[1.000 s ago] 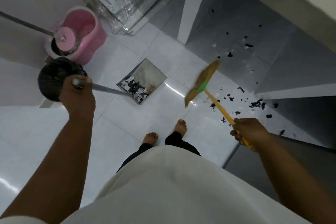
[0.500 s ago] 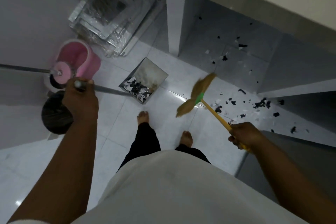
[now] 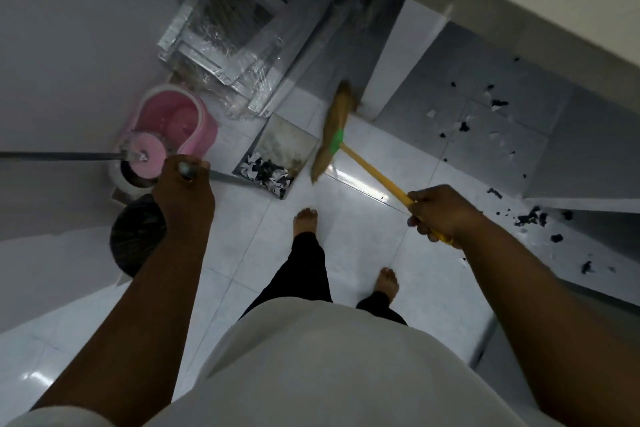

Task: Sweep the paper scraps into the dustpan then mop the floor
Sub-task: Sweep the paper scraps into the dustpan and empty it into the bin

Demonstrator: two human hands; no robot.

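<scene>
1. At the far left we see a grey mop pole [image 3: 62, 156] running in from the edge to a round pink mop head [image 3: 147, 158]. The mop head sits over one end of a pink bucket [image 3: 180, 114].
2. Just below the bucket stands a black bin [image 3: 133, 239], partly hidden by our left forearm.
3. Our left hand [image 3: 185, 191] is wrapped round the top of a grey metal handle [image 3: 225, 177]. The fingers are curled fully about it, and the tip pokes out above the fist. The handle slopes down to the dustpan.
4. The dustpan [image 3: 287, 146] rests on the white floor tiles [image 3: 363, 236], just right of the bucket. Black and white paper scraps [image 3: 266, 175] are heaped at its near end.
5. Behind the dustpan we see a stack of plastic-wrapped frames [image 3: 228, 45].
6. Our bare feet [image 3: 304, 218] stand on the tiles below the dustpan.
7. The broom [image 3: 332, 135] has its blurred straw head just beside the dustpan's right edge. We cannot tell whether the bristles touch the floor.
8. Our right hand [image 3: 440, 215] grips the broom's yellow stick [image 3: 377, 173] near its end. The fingers are closed all round it, and a short stub shows past the hand.
9. Loose scraps [image 3: 530, 218] lie scattered over the grey floor at the right, well apart from the dustpan.
</scene>
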